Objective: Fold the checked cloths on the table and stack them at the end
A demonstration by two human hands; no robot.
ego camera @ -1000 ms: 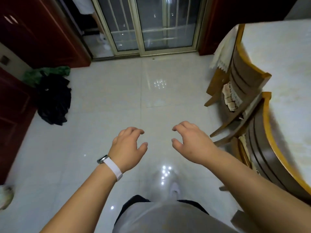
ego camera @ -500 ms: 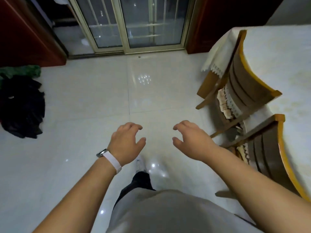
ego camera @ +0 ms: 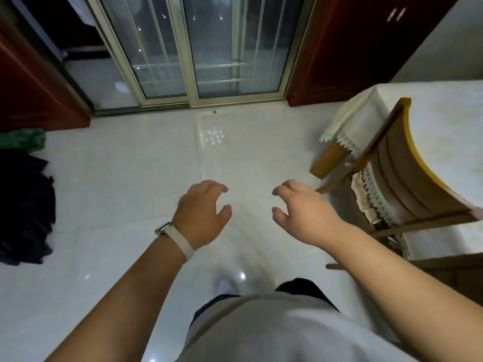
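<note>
My left hand (ego camera: 202, 211), with a white watch band at the wrist, hovers over the pale tiled floor with fingers curled apart and nothing in it. My right hand (ego camera: 304, 212) is held out beside it, also empty with fingers spread. The table (ego camera: 444, 111), covered by a cream lace-edged cloth, stands at the right edge of the view. No checked cloth is visible in this frame.
A wooden chair (ego camera: 400, 178) is pushed against the table on the right. Sliding glass doors (ego camera: 198, 48) lie straight ahead, flanked by dark red cabinets (ego camera: 347, 48). A black heap (ego camera: 23, 205) and green fabric (ego camera: 23, 139) sit on the floor at left.
The view has moved forward toward the glass doors and tilted up. The nearer chair has slid out of view at lower right. Both hands keep the same empty pose.
</note>
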